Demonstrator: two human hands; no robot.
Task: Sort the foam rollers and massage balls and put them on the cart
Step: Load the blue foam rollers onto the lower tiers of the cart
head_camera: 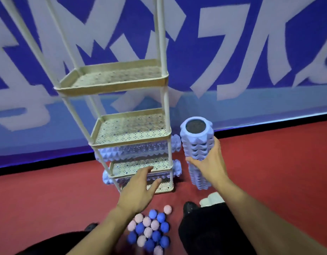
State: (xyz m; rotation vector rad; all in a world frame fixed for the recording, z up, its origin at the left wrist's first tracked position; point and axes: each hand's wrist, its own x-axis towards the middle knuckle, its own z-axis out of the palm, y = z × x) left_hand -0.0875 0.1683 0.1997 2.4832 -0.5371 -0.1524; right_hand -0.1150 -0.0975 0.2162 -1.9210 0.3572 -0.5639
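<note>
Foam roller (196, 144), pale blue and ridged, stands upright on the floor (269, 172) just beside the cart (131, 140), at its 3 o'clock. The right hand (208, 161) grips it at mid-height, fingers (216, 144) wrapped around the barrel. Two more rollers already lie crosswise on the cart's lower tiers, one on the third shelf (174, 144) and one on the bottom shelf (177, 169), their ends overhanging both sides. The left hand (138, 188) reaches to the front of the bottom shelf, fingers spread wide, holding nothing; whether it touches the shelf edge cannot be told.

Risks, as judged:
- Lower tiers are taken; the held roller likely needs a higher shelf. Swinging it in could strike an upright post and rock the light, tall frame.
- Overhanging rollers may roll or slide off if the cart is jolted.
- The heap of massage balls (149, 229), pink and blue, lies loose on the floor at 6 o'clock from the cart, between the person's knees. A knee or forearm could scatter them.
- Shelves are perforated with low rims; balls should stay in, but an overfilled tier could spill.

Surface and room: red floor, apparently smooth, so balls would travel freely. Behind the cart, at 12 o'clock, stands a blue banner wall (250, 52) with large pale lettering. The frame is motion-blurred.
</note>
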